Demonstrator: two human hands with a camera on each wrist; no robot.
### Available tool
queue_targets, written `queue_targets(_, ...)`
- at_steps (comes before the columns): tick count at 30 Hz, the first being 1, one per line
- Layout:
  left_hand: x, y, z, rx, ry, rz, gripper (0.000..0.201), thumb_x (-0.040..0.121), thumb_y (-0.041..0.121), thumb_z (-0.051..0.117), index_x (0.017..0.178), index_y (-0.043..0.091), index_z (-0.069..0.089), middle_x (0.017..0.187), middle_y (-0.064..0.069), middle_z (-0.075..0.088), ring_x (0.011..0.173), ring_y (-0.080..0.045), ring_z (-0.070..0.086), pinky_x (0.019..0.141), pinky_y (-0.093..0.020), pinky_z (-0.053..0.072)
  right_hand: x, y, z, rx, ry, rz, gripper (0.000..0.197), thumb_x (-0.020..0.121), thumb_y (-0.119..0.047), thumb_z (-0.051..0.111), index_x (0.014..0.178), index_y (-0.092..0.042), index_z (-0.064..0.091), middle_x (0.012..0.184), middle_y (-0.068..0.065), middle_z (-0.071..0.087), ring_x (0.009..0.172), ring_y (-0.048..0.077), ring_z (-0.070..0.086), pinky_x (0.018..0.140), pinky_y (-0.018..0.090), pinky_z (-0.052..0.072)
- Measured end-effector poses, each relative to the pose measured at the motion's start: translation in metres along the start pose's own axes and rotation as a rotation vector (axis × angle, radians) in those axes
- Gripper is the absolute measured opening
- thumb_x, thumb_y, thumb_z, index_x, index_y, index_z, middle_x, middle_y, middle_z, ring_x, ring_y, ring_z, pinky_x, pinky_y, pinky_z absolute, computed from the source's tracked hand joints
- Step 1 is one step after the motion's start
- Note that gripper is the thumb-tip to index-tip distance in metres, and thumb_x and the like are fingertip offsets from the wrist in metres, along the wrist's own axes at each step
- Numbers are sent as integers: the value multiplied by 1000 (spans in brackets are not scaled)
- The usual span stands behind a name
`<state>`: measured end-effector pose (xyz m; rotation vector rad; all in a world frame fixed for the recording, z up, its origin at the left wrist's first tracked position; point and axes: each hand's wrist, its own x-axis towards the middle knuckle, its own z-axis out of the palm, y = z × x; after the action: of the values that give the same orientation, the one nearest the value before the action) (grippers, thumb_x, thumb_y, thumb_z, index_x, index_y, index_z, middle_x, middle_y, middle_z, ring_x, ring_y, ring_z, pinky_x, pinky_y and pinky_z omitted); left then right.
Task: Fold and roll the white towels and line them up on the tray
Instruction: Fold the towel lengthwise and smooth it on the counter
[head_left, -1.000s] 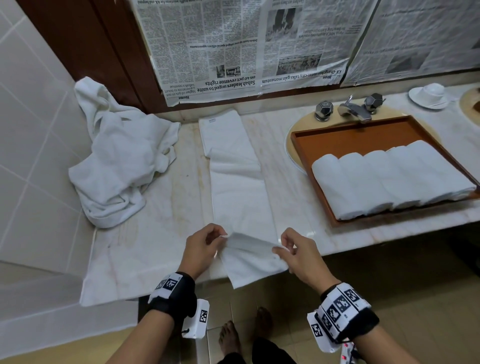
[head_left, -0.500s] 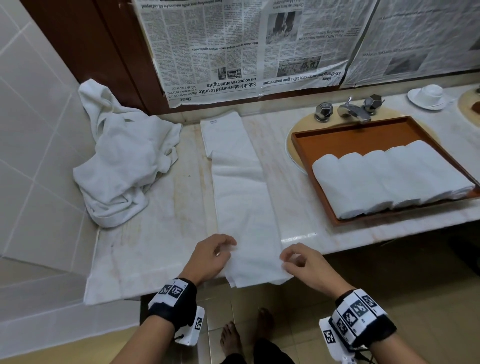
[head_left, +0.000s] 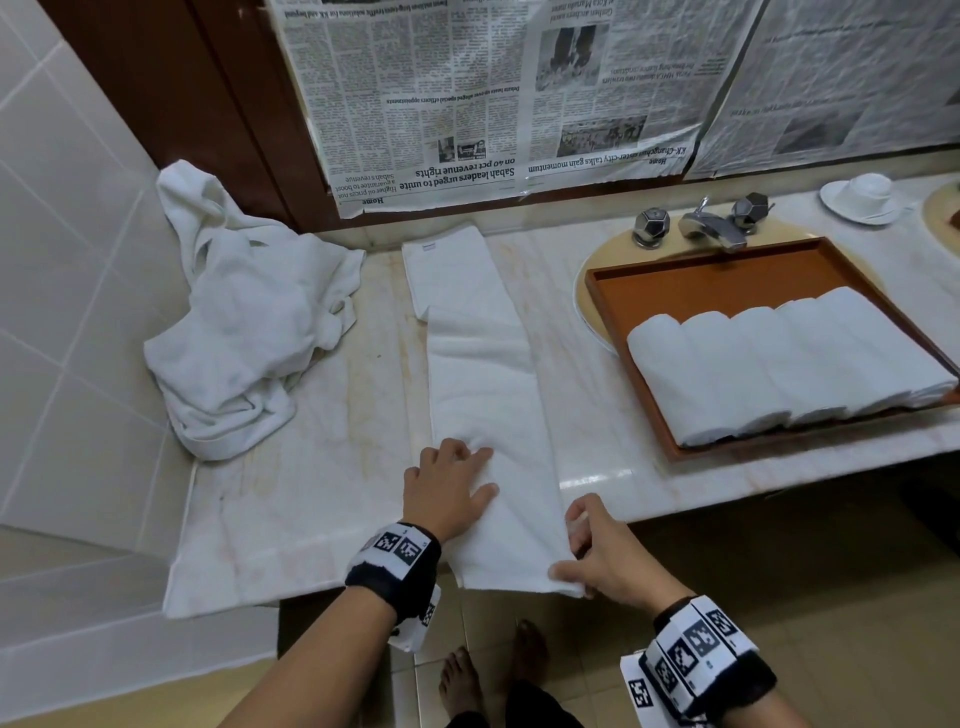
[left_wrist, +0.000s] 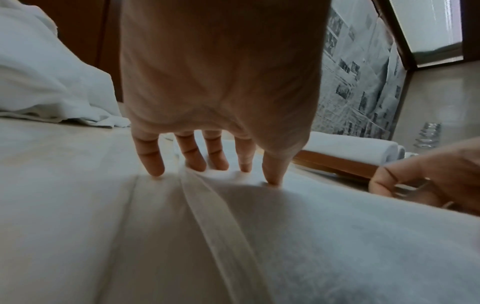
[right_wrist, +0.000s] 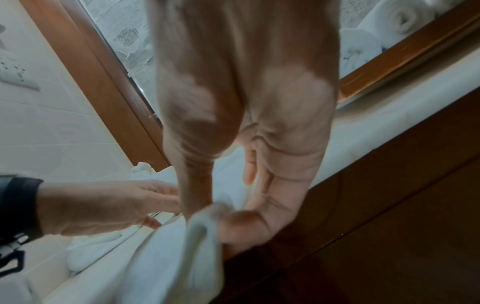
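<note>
A long folded white towel lay lengthwise on the marble bench, its near end hanging over the front edge. The left hand pressed flat on it with fingers spread and straight, grasping nothing, while the right hand pinched the towel's near right corner between thumb and fingers. To the right, five rolled towels sat side by side, touching, along the front of the brown tray, and a crumpled pile of towels lay at the bench's left end.

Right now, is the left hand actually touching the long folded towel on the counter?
Touching. The left wrist view shows the left hand's fingertips pressing dents into the folded towel.
</note>
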<state>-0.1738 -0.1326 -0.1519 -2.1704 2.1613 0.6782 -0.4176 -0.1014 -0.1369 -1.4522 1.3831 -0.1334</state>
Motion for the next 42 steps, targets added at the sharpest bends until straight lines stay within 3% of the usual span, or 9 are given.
queue_targets(8, -2, 4, 7, -39, 19, -16, 62, 91, 61, 48, 148, 42, 32, 150, 8, 26, 134, -26, 25, 107, -44, 29, -11, 5, 2, -162, -130, 79, 52, 69, -44, 85, 103, -27, 49, 98, -2, 64, 86, 11, 63, 77, 23, 53)
queue_targets(14, -6, -3, 19, -48, 20, -15, 88, 70, 77, 18, 151, 45, 25, 164, 9, 5, 147, -26, 8, 113, -48, 22, 17, -19, -10, -100, 191, 23, 36, 85, -45, 72, 101, -23, 48, 95, -1, 60, 84, 12, 60, 73, 24, 50)
queue_targets(20, -9, -12, 18, 52, -56, -34, 97, 67, 82, 6, 156, 43, -1, 165, 9, -17, 153, -25, -9, 116, -50, 16, 43, -20, -13, -404, 141, -60, 56, 84, -36, 73, 128, -26, 40, 122, -5, 47, 113, 17, 49, 95, 31, 45)
queue_targets(24, -10, -19, 18, -27, -18, -35, 90, 72, 84, 20, 153, 51, -2, 164, 15, -17, 152, -21, -10, 116, -52, 14, 60, -26, -17, -482, 273, -331, 56, 95, -40, 51, 146, -23, 34, 148, -2, 36, 134, 18, 36, 110, 33, 34)
queue_targets(27, -7, -20, 20, 48, -92, -24, 90, 77, 86, 23, 152, 51, -13, 160, 14, -31, 151, -23, -19, 116, -55, 8, 76, -24, -10, -665, 141, -331, 74, 93, -60, 20, 154, -19, 28, 163, -2, 20, 149, 19, 21, 117, 40, 23)
queue_targets(30, 3, -22, 13, 60, -149, -49, 92, 80, 88, 25, 151, 50, -19, 156, 14, -38, 149, -24, -27, 117, -58, -3, 96, -22, -12, -814, 153, -288, 70, 98, -53, 17, 154, -15, 31, 162, -3, 14, 147, 21, 29, 114, 47, 32)
queue_targets(33, 24, -25, 0, 56, -185, -72, 101, 66, 96, 13, 150, 50, -20, 155, 16, -37, 148, -26, -29, 115, -61, -11, 119, -34, -25, -882, 94, -281, 82, 86, -51, -11, 159, -16, 3, 157, -8, -18, 153, 18, -2, 120, 46, -3)
queue_targets(35, 44, -29, -10, 61, -213, -91, 106, 61, 97, 14, 150, 50, -20, 154, 18, -37, 148, -27, -28, 115, -63, -13, 137, -44, -35, -890, 70, -264, 90, 75, -51, -21, 158, -18, -6, 155, -10, -26, 152, 16, -11, 119, 44, -9)
queue_targets(42, 106, -42, -35, 18, -223, -110, 108, 65, 96, 30, 151, 51, -18, 154, 23, -35, 148, -28, -27, 114, -66, -13, 192, -70, -63, -861, 72, -189, 58, 108, -37, 17, 158, -24, -9, 163, -12, -20, 152, 15, -13, 122, 47, -4)
